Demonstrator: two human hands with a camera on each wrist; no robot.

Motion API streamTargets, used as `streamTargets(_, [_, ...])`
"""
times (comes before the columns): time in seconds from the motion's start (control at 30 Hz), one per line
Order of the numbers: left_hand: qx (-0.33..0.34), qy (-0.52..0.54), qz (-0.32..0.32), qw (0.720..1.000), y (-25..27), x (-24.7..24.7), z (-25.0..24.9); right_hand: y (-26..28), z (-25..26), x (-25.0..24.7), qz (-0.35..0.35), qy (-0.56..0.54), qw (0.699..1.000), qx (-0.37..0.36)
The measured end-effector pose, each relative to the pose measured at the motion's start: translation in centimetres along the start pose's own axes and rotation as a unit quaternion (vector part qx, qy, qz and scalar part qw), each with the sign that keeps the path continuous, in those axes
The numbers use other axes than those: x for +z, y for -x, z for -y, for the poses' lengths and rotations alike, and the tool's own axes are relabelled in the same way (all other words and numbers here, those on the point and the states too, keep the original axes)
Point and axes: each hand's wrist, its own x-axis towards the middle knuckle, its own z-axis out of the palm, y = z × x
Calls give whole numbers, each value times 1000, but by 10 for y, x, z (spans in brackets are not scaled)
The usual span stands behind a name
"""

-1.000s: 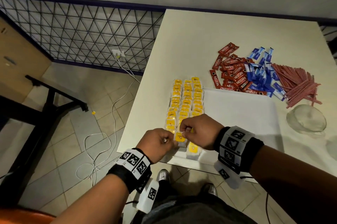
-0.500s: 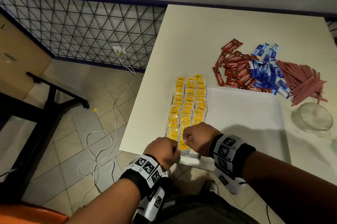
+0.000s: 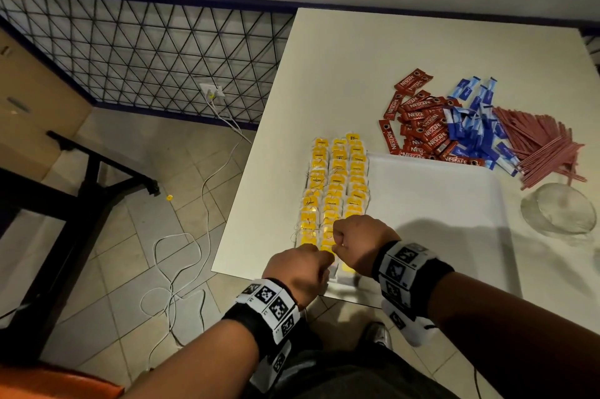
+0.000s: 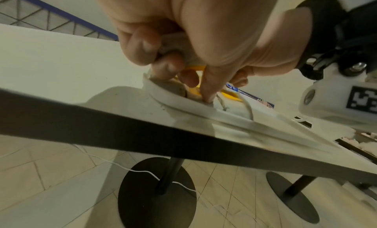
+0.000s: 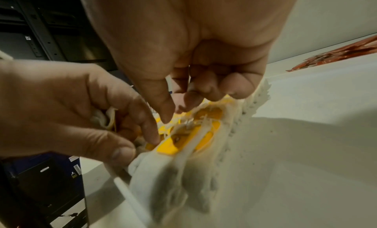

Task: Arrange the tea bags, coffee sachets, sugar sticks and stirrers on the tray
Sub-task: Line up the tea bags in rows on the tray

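Observation:
Tea bags (image 3: 337, 184) with yellow tags lie in three rows along the left side of the white tray (image 3: 438, 220). Both hands work at the near end of those rows. My left hand (image 3: 324, 257) curls round a crumpled tea bag (image 4: 173, 43), and its index finger presses down inside the tray rim (image 4: 183, 102). My right hand (image 3: 337, 242) is curled, its thumb and fingertips (image 5: 167, 117) pinching at a tea bag (image 5: 195, 131) in the nearest row. Beyond the tray lie red coffee sachets (image 3: 418, 125), blue sugar sticks (image 3: 470, 125) and pink stirrers (image 3: 545, 145), all in loose piles.
A glass bowl (image 3: 558, 213) stands right of the tray. The tray overhangs the near edge of the white table (image 3: 357, 57). To the left are a tiled floor with white cables (image 3: 181, 262), a black frame and a wire fence.
Both hands have stayed at the near end of the tea bag rows and have drawn a little closer to the tray's near edge. My head has shifted slightly.

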Motion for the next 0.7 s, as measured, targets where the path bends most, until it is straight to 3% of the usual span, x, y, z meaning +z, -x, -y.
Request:
streamTargets(0.07, [-11,60,-14,998,-1,-4,1,4,-6,-5,-13,-30,999,-4])
streamTargets(0.1, [-31,140,-31,989,-1,-7,2,6,-8,-8,-26,-50,998,-7])
streamTargets(0.13, [-60,265,-60,960,-2,-12,2,9,-10,-12,-42,-72,997,-9])
streamTargets(0.17, [-102,430,-75,894,-2,-19,1,12,-10,-17,-60,-92,994,-10])
streamTargets(0.2, [-140,603,-60,783,-3,-27,0,15,-11,-22,-81,-109,991,-12])
streamTargets(0.27, [-164,838,-5,520,-3,-42,-1,19,-10,-32,-124,-142,982,-30])
streamTargets(0.3, [-163,886,6,434,-3,-47,-1,20,-8,-37,-139,-159,976,-46])
streamTargets(0.33, [-155,909,10,386,-3,-51,0,22,-5,-42,-148,-173,971,-67])
streamTargets(0.4, [-136,926,10,353,-4,-50,2,23,1,-48,-152,-182,966,-106])
streamTargets(0.47, [-127,928,10,350,-6,-48,2,21,6,-50,-157,-179,964,-121])
streamTargets(0.7, [-133,899,-7,417,-10,-60,-6,14,18,-48,-108,-146,981,-64])
